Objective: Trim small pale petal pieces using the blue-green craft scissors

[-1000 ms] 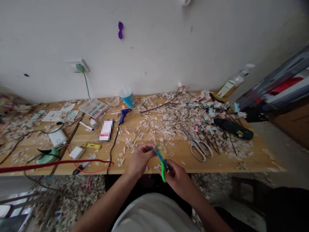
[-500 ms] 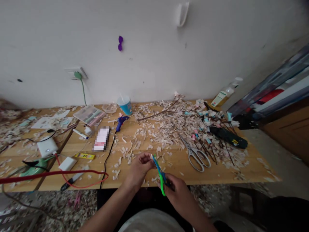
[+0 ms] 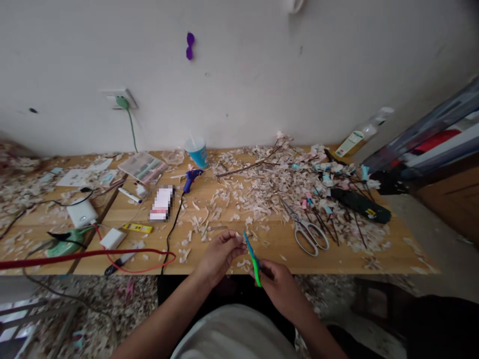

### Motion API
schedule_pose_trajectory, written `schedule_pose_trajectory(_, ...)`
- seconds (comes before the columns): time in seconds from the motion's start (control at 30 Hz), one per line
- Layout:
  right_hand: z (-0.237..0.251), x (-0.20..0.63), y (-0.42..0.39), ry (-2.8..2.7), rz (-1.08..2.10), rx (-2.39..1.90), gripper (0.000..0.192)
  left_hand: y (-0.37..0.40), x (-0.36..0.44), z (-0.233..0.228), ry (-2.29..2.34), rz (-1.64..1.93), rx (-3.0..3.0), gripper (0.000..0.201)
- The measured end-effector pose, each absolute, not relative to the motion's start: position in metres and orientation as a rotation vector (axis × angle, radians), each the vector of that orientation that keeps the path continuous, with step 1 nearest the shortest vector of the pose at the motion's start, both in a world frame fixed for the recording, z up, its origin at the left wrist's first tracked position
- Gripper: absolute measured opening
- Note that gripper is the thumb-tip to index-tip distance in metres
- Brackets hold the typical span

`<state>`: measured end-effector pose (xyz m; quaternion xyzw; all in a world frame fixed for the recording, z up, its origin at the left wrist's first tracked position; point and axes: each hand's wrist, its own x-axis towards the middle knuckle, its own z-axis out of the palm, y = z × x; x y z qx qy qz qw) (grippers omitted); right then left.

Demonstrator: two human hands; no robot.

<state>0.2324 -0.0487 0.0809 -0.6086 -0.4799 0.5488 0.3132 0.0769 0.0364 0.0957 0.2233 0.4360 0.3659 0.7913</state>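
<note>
In my right hand is a pair of small green and blue scissors, the blades pointing up and away from me. The blades look closed together. My left hand is pinched just left of the blade tips, around a small pale scrap that shows at the fingertips; its exact kind is too small to make out. Pale, petal-like shavings lie on the wooden table in front of both hands.
Larger grey-handled scissors lie to the right, near a dark green bundle and thin twigs. A blue glue gun, a blue cup and a phone are on the left. A red cord crosses the front left.
The view has tilted down slightly. The scissors have moved a little away from my left fingers, and their blades have come together. My left hand keeps its pinch.
</note>
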Motion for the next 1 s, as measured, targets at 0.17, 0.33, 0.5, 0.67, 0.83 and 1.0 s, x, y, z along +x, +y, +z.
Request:
schedule_pose_trajectory(0.17,0.085,0.232,-0.055,-1.342,1.456,-1.635,0.022,0.033,0.08,0.091,0.966,0.861,0.655,0.029)
schedule_pose_trajectory(0.33,0.087,0.232,-0.058,-1.329,1.528,-1.538,0.019,0.03,0.081,0.092,0.998,0.821,0.757,0.025)
schedule_pose_trajectory(0.5,0.089,0.234,-0.06,-1.377,1.464,-1.62,0.016,0.029,0.082,0.091,1.049,0.836,0.765,0.028)
schedule_pose_trajectory(0.67,0.094,0.232,-0.059,-1.358,1.447,-1.621,0.015,0.028,0.082,0.091,1.074,0.866,0.81,0.031)
schedule_pose_trajectory(0.83,0.092,0.226,-0.06,-1.364,1.407,-1.667,0.016,0.027,0.081,0.091,1.074,0.897,0.832,0.033)
schedule_pose_trajectory(1.0,0.089,0.218,-0.064,-1.389,1.371,-1.725,0.014,0.024,0.082,0.092,1.092,0.976,0.884,0.03)
